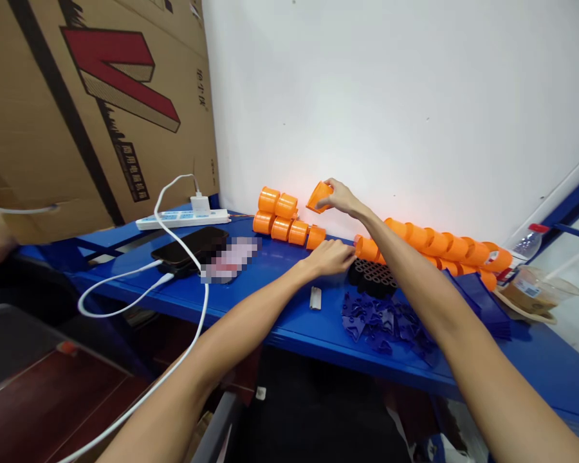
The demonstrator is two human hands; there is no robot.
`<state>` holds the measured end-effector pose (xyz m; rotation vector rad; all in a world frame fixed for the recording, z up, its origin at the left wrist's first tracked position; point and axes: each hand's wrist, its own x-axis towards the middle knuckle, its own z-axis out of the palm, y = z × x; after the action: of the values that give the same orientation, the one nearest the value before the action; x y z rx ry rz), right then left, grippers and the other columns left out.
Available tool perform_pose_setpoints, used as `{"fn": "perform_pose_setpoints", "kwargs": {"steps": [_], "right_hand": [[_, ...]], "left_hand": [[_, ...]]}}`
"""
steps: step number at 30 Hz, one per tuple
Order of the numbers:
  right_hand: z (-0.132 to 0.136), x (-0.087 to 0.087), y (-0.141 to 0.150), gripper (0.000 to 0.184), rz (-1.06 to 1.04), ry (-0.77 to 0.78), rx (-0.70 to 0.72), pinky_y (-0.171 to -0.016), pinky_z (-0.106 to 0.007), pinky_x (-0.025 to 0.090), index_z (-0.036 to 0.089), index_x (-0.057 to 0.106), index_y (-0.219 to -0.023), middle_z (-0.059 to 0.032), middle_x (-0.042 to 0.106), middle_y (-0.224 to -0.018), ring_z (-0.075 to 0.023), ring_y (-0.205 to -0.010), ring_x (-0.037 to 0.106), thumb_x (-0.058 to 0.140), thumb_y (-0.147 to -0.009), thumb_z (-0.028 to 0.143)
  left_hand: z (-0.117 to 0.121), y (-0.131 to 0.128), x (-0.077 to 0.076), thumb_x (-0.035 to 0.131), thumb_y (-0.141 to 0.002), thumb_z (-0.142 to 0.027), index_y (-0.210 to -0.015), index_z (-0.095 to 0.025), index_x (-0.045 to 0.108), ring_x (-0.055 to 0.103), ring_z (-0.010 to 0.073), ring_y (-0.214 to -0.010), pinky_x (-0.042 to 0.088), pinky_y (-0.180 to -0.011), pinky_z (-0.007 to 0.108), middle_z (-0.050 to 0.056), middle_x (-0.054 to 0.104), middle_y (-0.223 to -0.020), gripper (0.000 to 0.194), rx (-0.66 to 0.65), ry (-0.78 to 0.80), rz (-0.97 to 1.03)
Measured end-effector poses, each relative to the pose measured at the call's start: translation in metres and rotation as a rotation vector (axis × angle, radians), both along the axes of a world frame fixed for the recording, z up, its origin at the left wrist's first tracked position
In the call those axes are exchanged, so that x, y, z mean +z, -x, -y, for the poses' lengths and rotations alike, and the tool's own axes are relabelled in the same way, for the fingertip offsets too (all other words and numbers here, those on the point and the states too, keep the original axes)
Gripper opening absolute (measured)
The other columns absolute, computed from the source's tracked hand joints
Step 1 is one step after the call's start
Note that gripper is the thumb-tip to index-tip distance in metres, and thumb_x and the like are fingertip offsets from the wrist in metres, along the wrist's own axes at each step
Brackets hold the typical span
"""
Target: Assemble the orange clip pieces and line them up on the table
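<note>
My right hand (341, 195) is raised near the white wall, its fingers wrapped round an orange plastic cylinder (319, 195) with a flared rim, held tilted. Lower down, my left hand (334, 256) has its fingers curled in above the blue table (270, 312); whatever they hold is hidden. Just right of those fingertips lies another orange cylinder (367, 248). Several orange cylinders (280, 228) are stacked in two rows to the left, and a longer stack (434, 242) runs along the wall to the right, partly behind my right forearm.
Black tube-like pieces (374, 278), dark blue plastic parts (379, 318) and a small pale piece (315, 298) lie on the table. Leftward are a phone (193, 247), white cable (205, 315), power strip (183, 220) and cardboard box (174, 154). A drink cup (533, 292) stands right.
</note>
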<state>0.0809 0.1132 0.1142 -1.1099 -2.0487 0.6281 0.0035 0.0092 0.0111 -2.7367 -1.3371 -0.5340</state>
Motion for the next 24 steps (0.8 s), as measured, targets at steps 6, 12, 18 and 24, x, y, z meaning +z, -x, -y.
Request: {"fn": "perform_pose_setpoints", "kwargs": {"steps": [6, 12, 18, 24], "right_hand": [[-0.010, -0.006, 0.023, 0.044, 0.088, 0.083, 0.029, -0.086, -0.042, 0.067, 0.021, 0.057, -0.101, -0.0018, 0.068, -0.095, -0.0225, -0.093, 0.069, 0.083, -0.066, 0.012], [-0.021, -0.016, 0.031, 0.042, 0.138, 0.108, -0.012, -0.084, -0.041, 0.067, 0.021, 0.056, -0.098, -0.0025, 0.067, -0.096, -0.0229, -0.094, 0.068, 0.081, -0.066, 0.008], [-0.028, -0.022, 0.032, 0.041, 0.137, 0.138, -0.020, -0.087, -0.042, 0.067, 0.021, 0.056, -0.099, -0.0034, 0.070, -0.097, -0.0228, -0.095, 0.070, 0.081, -0.068, 0.007], [-0.030, -0.024, 0.035, 0.047, 0.124, 0.135, -0.021, -0.086, -0.043, 0.066, 0.021, 0.057, -0.102, -0.0047, 0.070, -0.100, -0.0241, -0.094, 0.070, 0.083, -0.065, 0.009]], "left_hand": [[-0.001, 0.000, 0.000, 0.043, -0.114, -0.034, -0.118, -0.016, 0.082, 0.079, 0.0376, -0.109, 0.056, -0.092, 0.044, 0.021, 0.082, -0.114, 0.043, -0.011, 0.003, -0.003], [-0.004, -0.001, -0.002, 0.043, -0.114, -0.034, -0.116, -0.014, 0.081, 0.079, 0.0411, -0.110, 0.057, -0.090, 0.047, 0.023, 0.082, -0.115, 0.043, -0.042, 0.011, -0.009], [-0.005, -0.002, -0.006, 0.043, -0.113, -0.034, -0.118, -0.014, 0.081, 0.078, 0.0421, -0.114, 0.057, -0.092, 0.048, 0.024, 0.081, -0.119, 0.043, -0.039, 0.012, -0.002], [-0.006, -0.003, -0.005, 0.043, -0.113, -0.035, -0.118, -0.015, 0.081, 0.078, 0.0411, -0.114, 0.057, -0.095, 0.049, 0.023, 0.080, -0.119, 0.043, -0.034, 0.014, 0.009]]}}
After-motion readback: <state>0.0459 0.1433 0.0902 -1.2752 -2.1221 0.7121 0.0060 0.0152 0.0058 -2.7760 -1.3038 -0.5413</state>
